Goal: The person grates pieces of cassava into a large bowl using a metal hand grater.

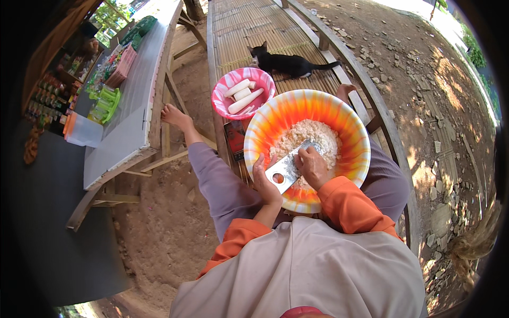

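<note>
A large orange, yellow and white bowl (358,143) rests between my legs, holding a pale mound of grated shreds (310,132). Slanting into it is a flat metal grater (287,169) with a round hole in its handle end. My left hand (266,185) grips that end by the bowl's near-left rim. Over the rough face, my right hand (314,167) is closed with curled fingers; whatever it holds is hidden beneath them. Just beyond to the left, a smaller pink and white bowl (216,102) contains several peeled white roots (247,102), which look like cassava.
A black cat (289,64) lies on the bamboo-slat bench (246,26) beyond the bowls. A dark flat object (234,139) sits below the pink bowl. At left stands a counter (124,140) with a pink basket (122,66), a green rack (107,104) and a clear tub (83,130). A wooden rail (389,127) edges the right.
</note>
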The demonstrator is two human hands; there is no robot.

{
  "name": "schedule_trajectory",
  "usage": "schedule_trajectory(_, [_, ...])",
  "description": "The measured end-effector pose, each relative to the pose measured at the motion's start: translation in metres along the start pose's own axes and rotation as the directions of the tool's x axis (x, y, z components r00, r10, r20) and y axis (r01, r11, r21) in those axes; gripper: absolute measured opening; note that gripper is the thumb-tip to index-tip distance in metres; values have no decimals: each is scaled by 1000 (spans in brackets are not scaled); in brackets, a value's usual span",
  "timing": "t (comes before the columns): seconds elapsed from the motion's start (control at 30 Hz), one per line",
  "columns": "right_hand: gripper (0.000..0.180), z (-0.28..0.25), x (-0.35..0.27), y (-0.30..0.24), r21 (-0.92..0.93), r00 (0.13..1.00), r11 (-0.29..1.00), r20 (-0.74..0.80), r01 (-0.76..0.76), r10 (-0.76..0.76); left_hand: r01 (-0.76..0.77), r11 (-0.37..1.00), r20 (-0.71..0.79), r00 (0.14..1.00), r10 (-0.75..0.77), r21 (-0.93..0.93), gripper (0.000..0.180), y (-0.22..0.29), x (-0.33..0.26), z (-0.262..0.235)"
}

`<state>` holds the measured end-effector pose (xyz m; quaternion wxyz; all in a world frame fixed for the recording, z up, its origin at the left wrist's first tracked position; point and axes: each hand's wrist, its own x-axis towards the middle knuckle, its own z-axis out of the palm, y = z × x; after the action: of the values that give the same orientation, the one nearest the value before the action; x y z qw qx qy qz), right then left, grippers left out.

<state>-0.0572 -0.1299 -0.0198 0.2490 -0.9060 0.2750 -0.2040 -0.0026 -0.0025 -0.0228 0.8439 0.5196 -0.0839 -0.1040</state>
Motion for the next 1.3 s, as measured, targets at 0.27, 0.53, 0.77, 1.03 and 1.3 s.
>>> schedule_trajectory(0.27, [14,12,13,10,-43,993,993,3,-114,114,55,998,-58,997,-56,-29,41,7,3,7])
schedule_trajectory(0.53, [14,17,26,32,-62,983,982,-62,-179,175,101,995,-52,994,-100,16,41,16,-1,15])
schedule_trajectory(0.77, [12,4,-3,-12,32,999,999,46,-15,14,26,999,-36,999,-27,-21,40,-1,1,0])
schedule_trajectory(1.03, [12,25,37,30,-74,972,976,-133,-207,196,90,996,-60,994,-89,11,41,14,-1,14])
schedule_trajectory(1.3, [13,8,13,17,25,985,984,8,-175,174,81,997,-37,996,-81,-7,41,11,0,9])
